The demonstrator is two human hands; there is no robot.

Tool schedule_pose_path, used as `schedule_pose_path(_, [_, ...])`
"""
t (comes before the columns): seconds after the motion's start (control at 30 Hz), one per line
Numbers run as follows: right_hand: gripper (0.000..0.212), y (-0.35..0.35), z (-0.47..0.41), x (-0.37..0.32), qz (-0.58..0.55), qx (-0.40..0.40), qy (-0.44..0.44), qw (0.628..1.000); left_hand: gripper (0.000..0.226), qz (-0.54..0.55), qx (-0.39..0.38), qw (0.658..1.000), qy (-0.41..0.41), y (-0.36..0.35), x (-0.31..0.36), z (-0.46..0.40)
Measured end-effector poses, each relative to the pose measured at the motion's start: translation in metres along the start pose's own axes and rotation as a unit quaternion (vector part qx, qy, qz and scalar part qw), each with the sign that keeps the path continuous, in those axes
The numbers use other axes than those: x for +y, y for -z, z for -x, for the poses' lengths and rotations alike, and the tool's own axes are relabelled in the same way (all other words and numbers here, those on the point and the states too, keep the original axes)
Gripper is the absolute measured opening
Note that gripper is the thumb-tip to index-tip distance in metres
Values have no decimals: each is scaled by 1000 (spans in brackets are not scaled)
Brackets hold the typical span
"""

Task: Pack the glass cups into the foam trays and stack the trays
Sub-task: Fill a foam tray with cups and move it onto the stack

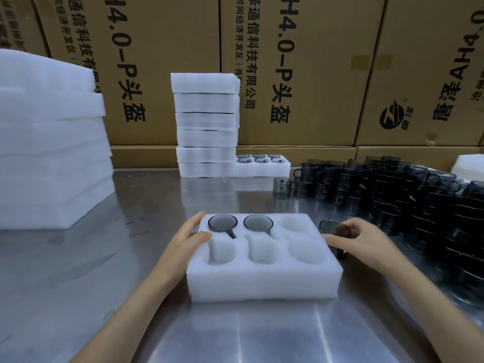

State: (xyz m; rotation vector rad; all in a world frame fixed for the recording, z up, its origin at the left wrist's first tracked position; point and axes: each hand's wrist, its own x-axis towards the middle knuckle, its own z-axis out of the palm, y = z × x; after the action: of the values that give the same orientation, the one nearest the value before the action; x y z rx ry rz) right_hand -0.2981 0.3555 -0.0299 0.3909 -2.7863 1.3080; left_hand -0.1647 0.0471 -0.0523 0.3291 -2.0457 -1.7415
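A white foam tray (262, 281) with six round pockets lies in front of me on the steel table. Two smoky glass cups (222, 222) (258, 222) sit in its far-left and far-middle pockets; the other pockets are empty. My left hand (187, 238) rests flat on the tray's left edge, fingers apart, holding nothing. My right hand (364, 241) is at the tray's right edge, shut on a dark glass cup (333, 226) held just beside the tray.
A tall stack of packed foam trays (207, 124) stands at the back, with a filled tray (263, 167) beside it. Many loose dark cups (392, 195) crowd the right side. Empty foam trays (49, 142) pile at the left. Cardboard boxes (301, 69) wall the back.
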Motion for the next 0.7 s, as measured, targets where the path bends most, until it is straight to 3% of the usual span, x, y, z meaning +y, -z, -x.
schedule_pose_path(0.07, [45,-1,5,-8,-11,65,21,998,40,0,0,1000,1,0,0,0])
schedule_pose_path(0.13, [38,0,9,-20,-97,116,59,987,39,0,1,1000,0,-1,0,0])
schedule_pose_path(0.23, [31,-3,9,-38,-145,152,117,971,45,11,-4,1000,0,-2,3,1])
schedule_pose_path(0.37, [24,-18,5,-61,-147,112,162,969,58,19,-8,1000,8,-2,6,4])
schedule_pose_path(0.57, [35,-41,-7,-74,-40,63,97,993,64,7,-4,1000,14,-2,7,5])
schedule_pose_path(0.7, [36,-43,-11,-77,-28,41,116,992,65,0,-6,1000,16,-2,7,5])
